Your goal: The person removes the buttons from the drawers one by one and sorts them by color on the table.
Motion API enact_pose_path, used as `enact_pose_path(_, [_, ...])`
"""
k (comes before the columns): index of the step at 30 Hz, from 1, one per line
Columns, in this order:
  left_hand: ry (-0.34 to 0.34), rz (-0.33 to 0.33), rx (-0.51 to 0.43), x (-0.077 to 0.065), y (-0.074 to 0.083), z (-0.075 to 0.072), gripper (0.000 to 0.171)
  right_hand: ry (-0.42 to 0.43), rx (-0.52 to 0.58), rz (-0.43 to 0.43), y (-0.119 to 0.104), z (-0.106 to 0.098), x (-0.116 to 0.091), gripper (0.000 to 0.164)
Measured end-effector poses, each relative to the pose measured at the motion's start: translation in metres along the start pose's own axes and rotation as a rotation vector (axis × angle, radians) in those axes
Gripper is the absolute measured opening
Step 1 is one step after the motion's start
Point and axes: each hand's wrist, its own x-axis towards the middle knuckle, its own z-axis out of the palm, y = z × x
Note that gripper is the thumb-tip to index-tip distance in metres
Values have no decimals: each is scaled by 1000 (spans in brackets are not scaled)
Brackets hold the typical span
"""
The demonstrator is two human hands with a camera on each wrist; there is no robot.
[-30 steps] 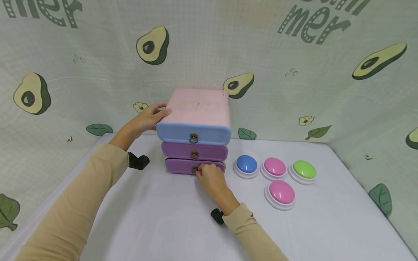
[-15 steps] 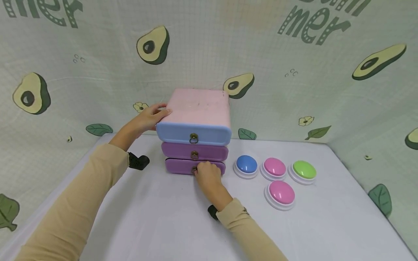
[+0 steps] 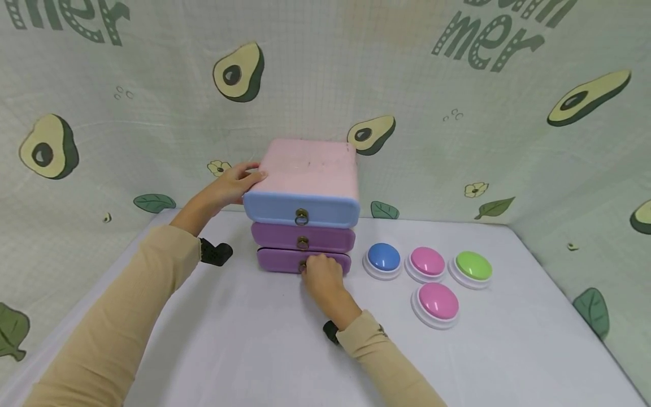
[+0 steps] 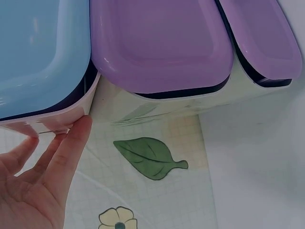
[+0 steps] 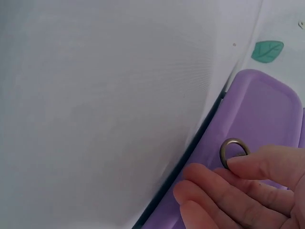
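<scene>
A stack of small drawers stands at the back of the table: a pink case [image 3: 310,164] with a blue front [image 3: 325,209] on top, then a purple middle drawer [image 3: 274,234] and a purple bottom drawer [image 3: 274,259]. Each front carries a bronze ring pull. My left hand [image 3: 231,183] rests its fingers against the left side of the pink case; in the left wrist view the fingertips [image 4: 81,125] touch its wall just behind the blue front. With thumb and fingers, my right hand [image 3: 325,282] pinches the ring pull [image 5: 223,155] of the bottom drawer, partly covering it.
Right of the stack sit a blue push button [image 3: 384,257], two pink push buttons, the back one [image 3: 428,260] and the front one [image 3: 439,301], and a green push button [image 3: 474,265]. A fabric backdrop [image 3: 305,68] with avocado prints rises behind the white table [image 3: 244,339].
My right hand and forearm have shifted slightly left at the bottom drawer's ring, mostly in the first half second. The left hand and the drawers look unmoved.
</scene>
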Motion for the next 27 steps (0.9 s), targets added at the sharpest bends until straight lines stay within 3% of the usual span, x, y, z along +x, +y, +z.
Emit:
enact_pose_path(16, [-4,8,-2,0,0,1,69,-68,-38,37,-2,-4,0,29])
enact_pose_path(27, [-6,10,-7,0,1,2,69,-58,-41,9,-2,-6,-8,32])
